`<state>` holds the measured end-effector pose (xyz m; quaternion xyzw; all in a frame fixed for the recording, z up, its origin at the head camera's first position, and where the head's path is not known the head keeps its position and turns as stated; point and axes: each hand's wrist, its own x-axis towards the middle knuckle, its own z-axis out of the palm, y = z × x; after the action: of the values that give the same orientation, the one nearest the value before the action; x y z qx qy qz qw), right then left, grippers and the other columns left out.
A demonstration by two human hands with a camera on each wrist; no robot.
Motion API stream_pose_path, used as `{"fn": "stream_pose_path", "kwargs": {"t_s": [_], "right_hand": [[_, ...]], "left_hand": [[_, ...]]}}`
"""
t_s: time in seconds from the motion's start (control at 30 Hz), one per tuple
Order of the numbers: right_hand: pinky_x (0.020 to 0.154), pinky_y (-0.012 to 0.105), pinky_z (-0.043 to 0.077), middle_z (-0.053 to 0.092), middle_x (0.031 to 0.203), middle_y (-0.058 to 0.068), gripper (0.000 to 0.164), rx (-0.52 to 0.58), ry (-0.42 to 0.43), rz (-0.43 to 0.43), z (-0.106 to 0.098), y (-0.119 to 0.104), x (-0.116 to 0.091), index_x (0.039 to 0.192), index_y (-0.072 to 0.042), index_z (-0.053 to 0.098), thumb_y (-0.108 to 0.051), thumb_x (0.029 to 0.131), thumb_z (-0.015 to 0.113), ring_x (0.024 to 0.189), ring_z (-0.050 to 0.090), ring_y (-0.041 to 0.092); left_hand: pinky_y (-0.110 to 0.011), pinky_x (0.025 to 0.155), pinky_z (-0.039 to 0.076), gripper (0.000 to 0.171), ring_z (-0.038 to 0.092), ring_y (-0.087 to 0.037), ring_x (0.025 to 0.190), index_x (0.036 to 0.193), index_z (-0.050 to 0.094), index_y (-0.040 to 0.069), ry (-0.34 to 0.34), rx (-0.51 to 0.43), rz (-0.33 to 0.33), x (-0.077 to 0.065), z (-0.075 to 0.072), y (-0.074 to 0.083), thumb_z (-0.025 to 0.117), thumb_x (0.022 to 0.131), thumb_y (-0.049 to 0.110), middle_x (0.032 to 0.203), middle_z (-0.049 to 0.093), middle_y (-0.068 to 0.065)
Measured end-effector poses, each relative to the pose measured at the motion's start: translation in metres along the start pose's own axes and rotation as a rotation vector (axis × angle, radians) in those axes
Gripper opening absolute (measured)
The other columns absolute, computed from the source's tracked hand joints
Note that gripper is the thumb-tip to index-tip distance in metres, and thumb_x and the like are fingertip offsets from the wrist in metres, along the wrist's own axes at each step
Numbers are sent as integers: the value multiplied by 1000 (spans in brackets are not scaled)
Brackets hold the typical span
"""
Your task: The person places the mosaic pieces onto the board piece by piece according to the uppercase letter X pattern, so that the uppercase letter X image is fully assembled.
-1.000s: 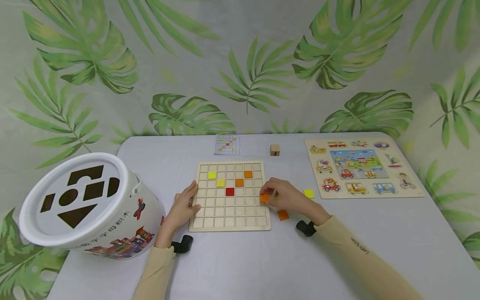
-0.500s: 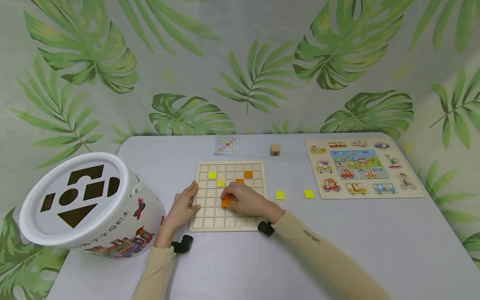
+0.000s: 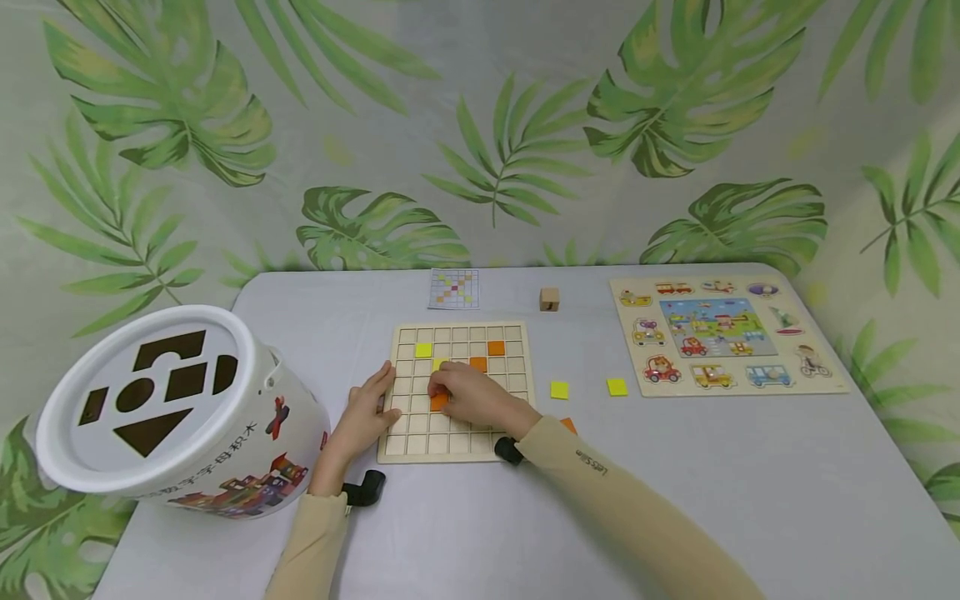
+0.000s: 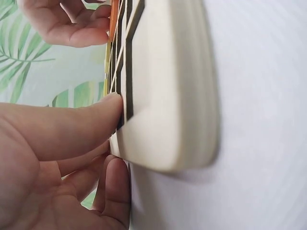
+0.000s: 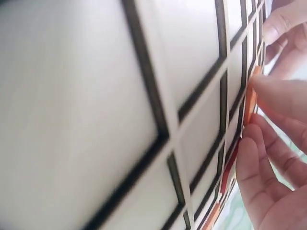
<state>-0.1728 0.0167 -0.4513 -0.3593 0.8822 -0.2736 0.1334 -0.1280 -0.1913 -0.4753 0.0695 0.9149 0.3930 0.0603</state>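
Observation:
A wooden grid board (image 3: pixel 480 447) lies on the table in the head view. My left hand (image 3: pixel 365 414) holds its left edge, thumb on the top face and fingers at the side. Above the left-middle cells, my right hand (image 3: pixel 480 397) pinches an orange square tile (image 3: pixel 438 403); the right wrist view shows that tile (image 5: pixel 250 103) tilted between thumb and fingers, close over the grid. Two yellow tiles (image 3: pixel 423 350) and two orange tiles (image 3: pixel 497 347) sit in cells further back. The red tile (image 5: pixel 229 167) shows in the right wrist view but is hidden behind my right hand in the head view.
Two loose yellow tiles (image 3: pixel 559 390) lie right of the board; an orange tile (image 3: pixel 569 426) is partly hidden by my right sleeve. Behind are a pattern card (image 3: pixel 454 289) and a small wooden cube (image 3: pixel 550 300). A white bucket (image 3: pixel 292 417) stands left, a vehicle puzzle (image 3: pixel 652 385) right.
My right hand has carried the orange tile leftward from the board's right edge to its left-middle cells. My left hand has stayed at the left edge.

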Motion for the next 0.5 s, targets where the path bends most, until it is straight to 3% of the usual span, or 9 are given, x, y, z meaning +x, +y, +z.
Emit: {"fn": "stream_pose_path", "kwargs": {"t_s": [0.23,0.5], "right_hand": [[78,27,44,60,97,1,20,101,30,50,-20,13,-19,103,-5,67,1,84,64,86,52,14],[75,31,46,62,95,3,21,168,114,113,-50,62,-73,104,-3,66,1,84,66,86,52,18]], "left_hand": [[-33,74,32,68,32,-29,96,144,30,-9,6,-19,-4,1,1,-1,64,84,-6,155,21,-18],[-36,80,31,68,33,-31,102,143,30,-11,11,-22,11,0,1,-2,63,84,-7,154,21,-20]]}}
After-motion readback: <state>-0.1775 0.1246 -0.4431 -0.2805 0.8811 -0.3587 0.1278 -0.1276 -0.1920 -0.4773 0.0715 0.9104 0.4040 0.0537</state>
